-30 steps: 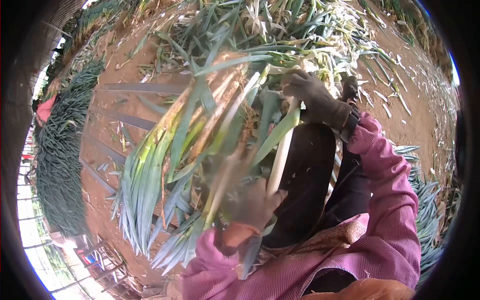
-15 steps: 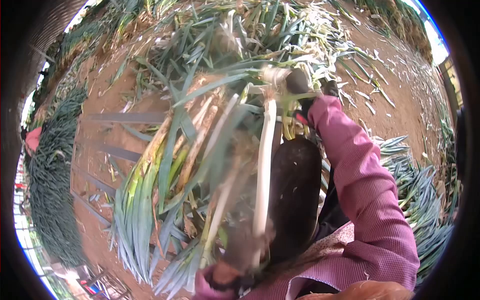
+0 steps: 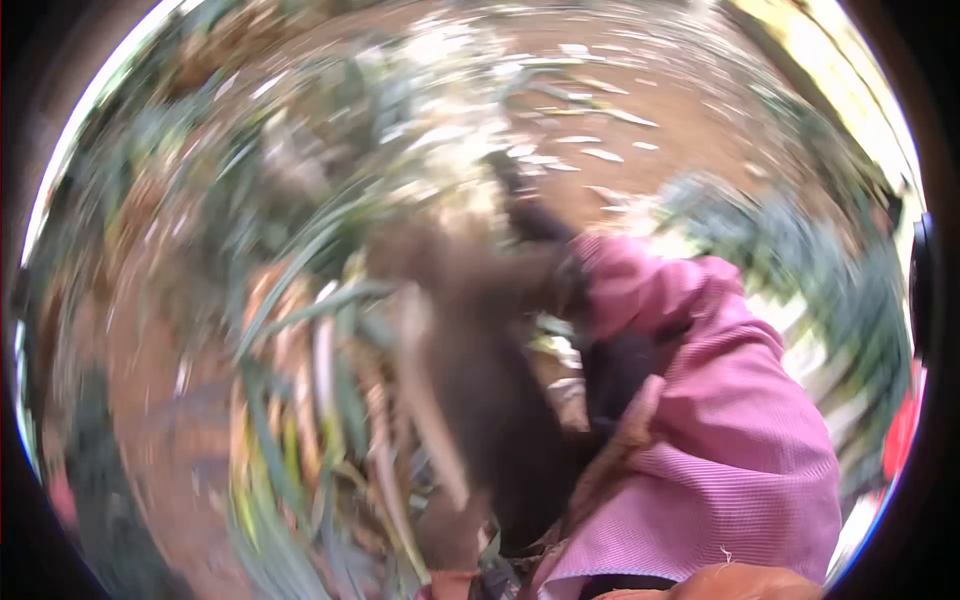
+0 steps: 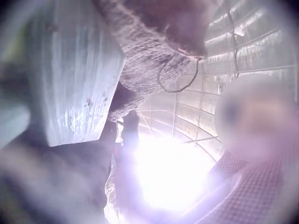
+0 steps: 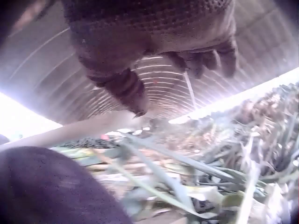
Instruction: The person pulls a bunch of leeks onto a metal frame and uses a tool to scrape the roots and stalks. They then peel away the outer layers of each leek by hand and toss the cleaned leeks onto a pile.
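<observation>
A leek's pale stalk (image 3: 430,400) slants between the two gloved hands in the blurred head view. Its lower part meets my left hand (image 3: 450,530), which grips it near the bottom edge. Around the stalk's upper end is my right hand (image 3: 450,265), smeared by motion. The right wrist view shows that glove (image 5: 149,32) with thumb and fingers apart, the thumb tip beside the end of the white stalk (image 5: 70,130); whether they touch is unclear. In the left wrist view a broad blue-green leaf (image 4: 74,79) lies beside the glove (image 4: 149,51), whose fingertips are hidden.
More leeks (image 3: 290,430) lie left of the stalk in the head view. A dark rounded surface (image 3: 490,420) is just right of it. Loose leaves and trimmings (image 5: 187,177) spread beyond the right hand. Another leek pile (image 3: 800,270) stands at the right, on brown soil (image 3: 680,140).
The head view has swung toward the right and blurred. My right hand has come from beyond the stalk's upper end back to it; my left hand still grips the lower part.
</observation>
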A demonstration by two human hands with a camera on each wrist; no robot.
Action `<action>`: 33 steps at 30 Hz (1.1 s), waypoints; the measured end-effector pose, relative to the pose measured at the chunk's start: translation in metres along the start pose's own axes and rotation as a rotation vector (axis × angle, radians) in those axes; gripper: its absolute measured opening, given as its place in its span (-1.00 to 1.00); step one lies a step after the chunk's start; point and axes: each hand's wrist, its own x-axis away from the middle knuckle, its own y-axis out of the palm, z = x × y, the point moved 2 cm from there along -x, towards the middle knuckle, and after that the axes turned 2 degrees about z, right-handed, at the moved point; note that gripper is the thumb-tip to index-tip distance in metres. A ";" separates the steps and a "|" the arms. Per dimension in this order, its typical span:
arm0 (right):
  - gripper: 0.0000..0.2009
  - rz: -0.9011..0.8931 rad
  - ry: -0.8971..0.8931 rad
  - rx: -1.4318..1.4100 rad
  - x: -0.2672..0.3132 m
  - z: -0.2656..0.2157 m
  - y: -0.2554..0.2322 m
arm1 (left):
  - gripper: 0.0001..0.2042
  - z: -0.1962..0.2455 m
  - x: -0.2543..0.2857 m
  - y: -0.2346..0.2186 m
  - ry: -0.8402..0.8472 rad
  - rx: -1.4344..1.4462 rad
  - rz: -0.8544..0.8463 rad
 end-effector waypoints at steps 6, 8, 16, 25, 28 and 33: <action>-0.68 -0.267 -0.105 0.054 0.072 -0.144 -0.074 | -0.58 0.057 0.043 0.017 0.293 -0.278 -0.241; -0.75 -0.377 0.004 0.093 0.099 -0.157 -0.116 | -0.54 0.072 0.051 0.028 0.370 -0.353 -0.311; -0.85 0.204 0.909 1.284 0.307 -0.242 -0.392 | -0.53 0.145 0.049 0.149 0.692 -0.559 -0.461; -0.76 0.948 2.020 2.029 0.575 -0.480 -0.491 | -0.53 0.176 0.063 0.246 0.891 -0.659 -0.516; -0.77 0.822 2.248 1.989 0.662 -0.521 -0.476 | -0.52 0.174 0.062 0.260 0.923 -0.665 -0.476; -0.76 -0.253 2.487 1.932 0.801 -0.554 -0.455 | -0.52 0.140 0.018 0.218 0.928 -0.623 -0.226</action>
